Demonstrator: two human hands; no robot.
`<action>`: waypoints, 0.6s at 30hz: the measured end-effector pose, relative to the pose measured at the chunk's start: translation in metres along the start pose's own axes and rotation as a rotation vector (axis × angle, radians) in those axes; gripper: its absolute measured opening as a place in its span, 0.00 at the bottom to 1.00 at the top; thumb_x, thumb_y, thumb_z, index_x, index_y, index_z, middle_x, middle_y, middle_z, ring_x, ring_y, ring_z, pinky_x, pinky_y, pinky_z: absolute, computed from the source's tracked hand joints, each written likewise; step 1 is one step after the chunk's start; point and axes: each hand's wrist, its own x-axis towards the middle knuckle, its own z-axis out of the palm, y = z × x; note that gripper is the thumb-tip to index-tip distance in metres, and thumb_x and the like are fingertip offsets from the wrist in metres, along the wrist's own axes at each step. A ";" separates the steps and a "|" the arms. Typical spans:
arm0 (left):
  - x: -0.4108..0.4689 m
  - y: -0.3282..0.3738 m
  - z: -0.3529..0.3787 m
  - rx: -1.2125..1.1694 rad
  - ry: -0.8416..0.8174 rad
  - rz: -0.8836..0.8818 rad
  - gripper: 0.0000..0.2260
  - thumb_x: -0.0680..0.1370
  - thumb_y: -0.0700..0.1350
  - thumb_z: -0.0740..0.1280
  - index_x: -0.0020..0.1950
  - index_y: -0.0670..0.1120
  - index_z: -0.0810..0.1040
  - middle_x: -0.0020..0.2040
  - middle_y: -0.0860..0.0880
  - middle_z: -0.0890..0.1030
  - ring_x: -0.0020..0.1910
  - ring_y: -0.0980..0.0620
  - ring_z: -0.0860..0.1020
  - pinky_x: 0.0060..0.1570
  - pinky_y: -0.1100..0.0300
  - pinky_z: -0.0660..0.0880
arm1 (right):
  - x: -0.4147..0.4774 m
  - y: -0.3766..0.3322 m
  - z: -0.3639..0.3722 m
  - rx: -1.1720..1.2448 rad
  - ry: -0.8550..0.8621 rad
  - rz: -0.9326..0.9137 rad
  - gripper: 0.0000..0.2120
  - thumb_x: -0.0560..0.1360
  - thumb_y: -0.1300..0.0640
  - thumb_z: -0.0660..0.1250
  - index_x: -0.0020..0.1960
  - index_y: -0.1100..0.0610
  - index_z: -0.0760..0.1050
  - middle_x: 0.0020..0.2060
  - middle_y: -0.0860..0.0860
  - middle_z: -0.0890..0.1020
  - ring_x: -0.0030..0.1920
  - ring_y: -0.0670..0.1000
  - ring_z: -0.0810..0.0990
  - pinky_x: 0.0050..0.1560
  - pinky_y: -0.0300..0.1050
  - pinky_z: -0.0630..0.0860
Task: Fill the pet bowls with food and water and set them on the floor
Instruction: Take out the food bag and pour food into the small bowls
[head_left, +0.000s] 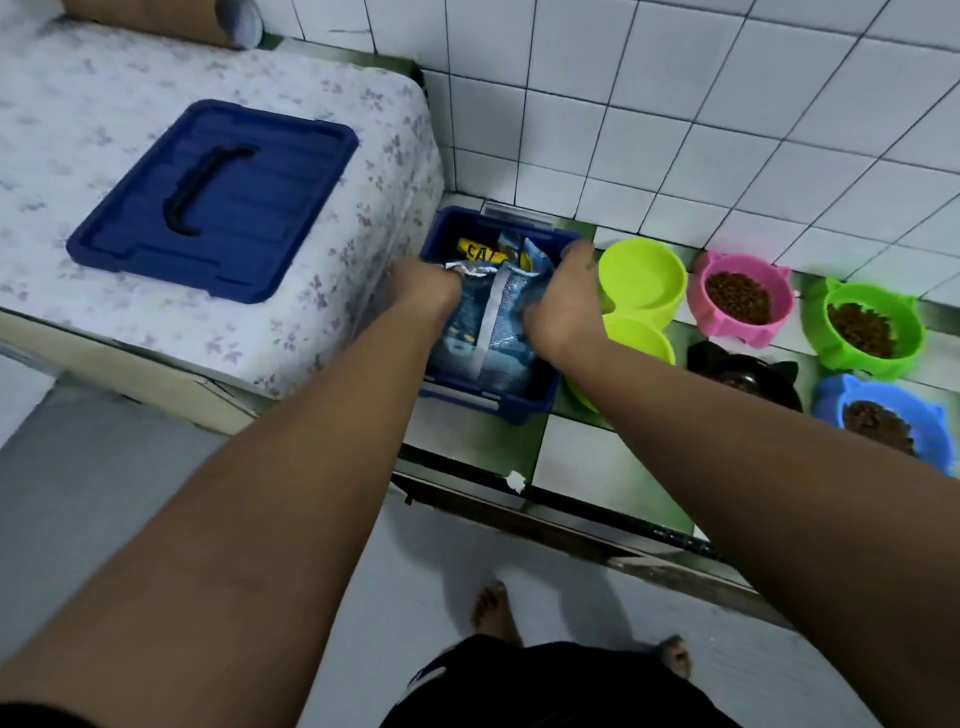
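A blue pet-food bag (488, 332) stands inside a dark blue storage box (519, 408) on the tiled counter. My left hand (423, 291) grips the bag's crumpled top edge. My right hand (563, 306) holds the bag's right side, fingers curled over it. Right of the box stands a lime double bowl (644, 286) with nothing in it. Kibble fills a pink bowl (740, 299), a green bowl (865, 327) and a blue bowl (883, 421). A black bowl (743, 374) sits between them, its contents partly hidden by my right arm.
The box's blue lid (218, 197) lies on a surface covered in floral cloth (322, 291) to the left. White tiled wall (675, 104) runs behind the counter. The counter's front edge (571, 525) runs diagonally; my bare feet (493, 613) stand on the pale floor below.
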 end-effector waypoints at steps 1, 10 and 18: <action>-0.001 0.001 0.003 0.027 0.011 0.005 0.12 0.76 0.48 0.74 0.54 0.42 0.78 0.53 0.43 0.82 0.47 0.45 0.80 0.45 0.56 0.76 | -0.001 0.000 0.002 -0.028 0.036 -0.063 0.25 0.74 0.65 0.68 0.68 0.62 0.63 0.65 0.61 0.69 0.62 0.61 0.71 0.54 0.44 0.65; -0.022 -0.004 0.004 -0.039 0.082 0.180 0.18 0.80 0.44 0.70 0.69 0.41 0.75 0.64 0.44 0.81 0.63 0.47 0.80 0.57 0.61 0.73 | -0.039 0.012 0.018 -0.723 0.077 -0.456 0.29 0.74 0.61 0.66 0.74 0.57 0.63 0.78 0.58 0.58 0.79 0.62 0.53 0.75 0.62 0.54; -0.077 -0.014 0.000 0.447 0.203 0.996 0.33 0.75 0.39 0.67 0.80 0.47 0.63 0.77 0.44 0.67 0.77 0.43 0.64 0.78 0.46 0.58 | -0.025 0.022 0.018 -0.803 -0.109 -0.384 0.31 0.79 0.49 0.61 0.79 0.56 0.57 0.81 0.54 0.52 0.81 0.59 0.44 0.79 0.62 0.43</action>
